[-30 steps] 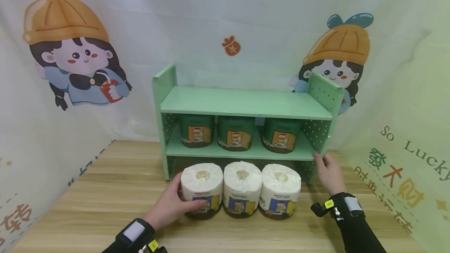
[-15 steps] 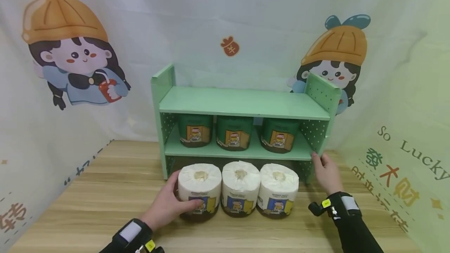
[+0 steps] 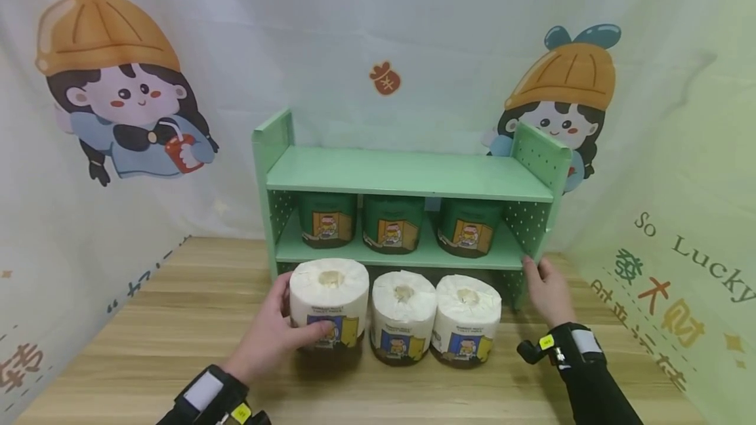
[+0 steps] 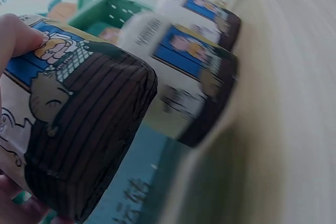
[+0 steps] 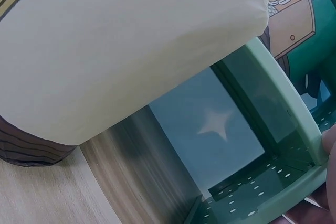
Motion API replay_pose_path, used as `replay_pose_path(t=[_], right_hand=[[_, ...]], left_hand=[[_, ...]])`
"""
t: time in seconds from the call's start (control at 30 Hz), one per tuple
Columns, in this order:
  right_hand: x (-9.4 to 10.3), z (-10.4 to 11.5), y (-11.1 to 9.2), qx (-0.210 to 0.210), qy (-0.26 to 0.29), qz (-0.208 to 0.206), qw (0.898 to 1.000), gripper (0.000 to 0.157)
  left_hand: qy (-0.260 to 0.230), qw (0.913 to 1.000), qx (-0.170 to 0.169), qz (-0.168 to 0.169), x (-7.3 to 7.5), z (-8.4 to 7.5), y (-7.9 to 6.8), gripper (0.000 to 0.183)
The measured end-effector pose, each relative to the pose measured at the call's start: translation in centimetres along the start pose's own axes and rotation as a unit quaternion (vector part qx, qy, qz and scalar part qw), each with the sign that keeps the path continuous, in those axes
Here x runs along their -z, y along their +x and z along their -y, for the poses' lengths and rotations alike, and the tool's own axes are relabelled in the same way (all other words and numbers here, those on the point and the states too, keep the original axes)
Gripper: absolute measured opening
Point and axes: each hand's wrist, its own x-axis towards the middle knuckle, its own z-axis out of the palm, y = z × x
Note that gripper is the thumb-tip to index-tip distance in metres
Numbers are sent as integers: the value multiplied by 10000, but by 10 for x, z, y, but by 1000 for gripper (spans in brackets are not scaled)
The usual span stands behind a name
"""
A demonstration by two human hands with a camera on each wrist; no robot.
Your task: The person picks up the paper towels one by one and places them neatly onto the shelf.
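My left hand (image 3: 272,333) grips a white-wrapped toilet paper roll (image 3: 329,297), thumb across its printed front. In the left wrist view the held roll (image 4: 79,114) shows its dark brown bottom, raised off the table. Two more white rolls stand upright to its right: a middle roll (image 3: 404,318) and a right-hand roll (image 3: 466,321). My right hand (image 3: 550,290) holds the right side of a green shelf (image 3: 407,172), at the front end of its middle board. In the right wrist view, fingertips (image 5: 329,142) lie on the green frame.
Three green-wrapped rolls, among them a middle one (image 3: 392,223), stand on the shelf's middle board. The shelf sits on a wooden table (image 3: 177,320), before a printed cloth backdrop (image 3: 331,38). The white rolls stand in front of the shelf's bottom level.
My left hand has lifted the left white roll off the table and moved it slightly left, away from the middle roll. My right hand stays on the shelf's side.
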Motion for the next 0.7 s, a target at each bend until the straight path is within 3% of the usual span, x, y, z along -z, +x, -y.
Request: replay_pose_path(t=[0.37, 0.7], right_hand=[[-2, 1, 1, 11, 39, -28, 10000, 48], [0, 0, 0, -9, -34, -31, 10000, 49]], left_hand=[[-539, 9911, -1215, -11, 15, -57, 18, 77], [-1004, 9794, -1725, -313, 21, -115, 62, 66]])
